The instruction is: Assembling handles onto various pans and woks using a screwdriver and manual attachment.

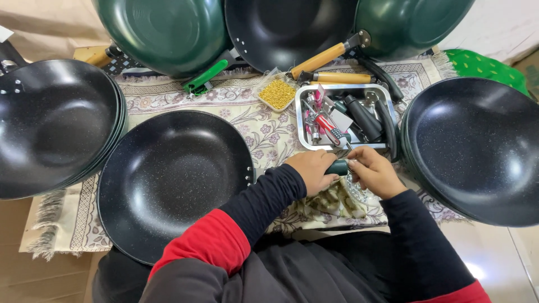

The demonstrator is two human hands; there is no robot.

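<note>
A black speckled wok (168, 179) lies on the patterned cloth (247, 120) in front of me. Its dark green handle (338, 166) sticks out to the right. My left hand (311, 170) is closed around that handle. My right hand (375, 171) touches the handle's free end, fingers curled, over a crumpled clear plastic wrap (359, 193). Just beyond both hands stands a metal tray (300, 132) with a red-handled screwdriver (327, 126), black handles and small parts.
A stack of black woks (53, 126) is at the left and another (474, 148) at the right. Green and black pans (163, 33) lean at the back, with wooden handles (320, 59). A small bag of yellow screws (277, 93) lies by the tray.
</note>
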